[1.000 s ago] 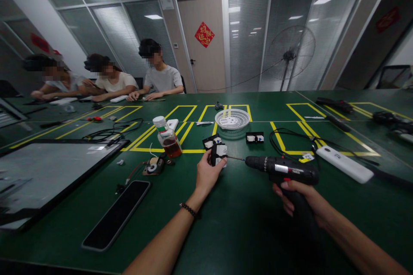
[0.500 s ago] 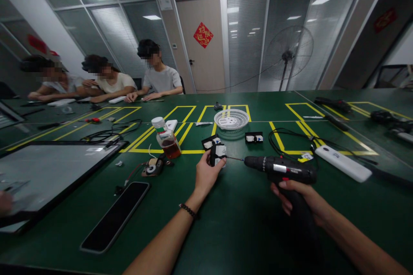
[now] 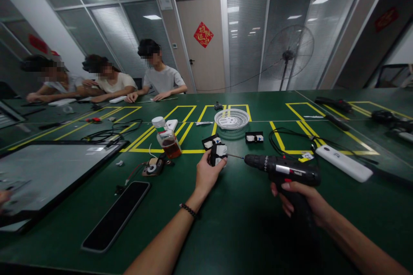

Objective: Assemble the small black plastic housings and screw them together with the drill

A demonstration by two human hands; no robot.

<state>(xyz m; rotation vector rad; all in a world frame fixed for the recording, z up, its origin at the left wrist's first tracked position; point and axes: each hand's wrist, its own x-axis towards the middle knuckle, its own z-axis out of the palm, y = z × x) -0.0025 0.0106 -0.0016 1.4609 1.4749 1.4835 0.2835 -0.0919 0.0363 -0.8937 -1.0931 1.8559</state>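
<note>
While the left hand point(image 3: 206, 175) pinches a small black-and-white plastic part point(image 3: 219, 154) upright on the green table mat point(image 3: 238, 223), thumb and fingers closed on its near side, the right hand point(image 3: 301, 200) is wrapped tight round the grip of a black cordless screwdriver with a silver band point(image 3: 284, 169). This tool lies level, pointing to nine o'clock, and its thin bit meets the part's right face; whether the tip sits in a screw is too small to tell. The hands are well apart, with the part near the middle of the view and the tool at three o'clock from it.

Just past the part at eleven o'clock lies a second black-and-white piece point(image 3: 211, 142), at one o'clock a third such piece point(image 3: 254, 138), and beyond them at twelve a round white slotted plastic basket point(image 3: 232, 119). At ten o'clock stands a clear white-capped bottle of amber liquid point(image 3: 167, 141). At seven o'clock from the left hand lies a flat black phone point(image 3: 116, 215), and at nine a large dark-framed panel point(image 3: 48, 172). At two o'clock from the right hand lies a long white plastic casing point(image 3: 343, 163).
</note>
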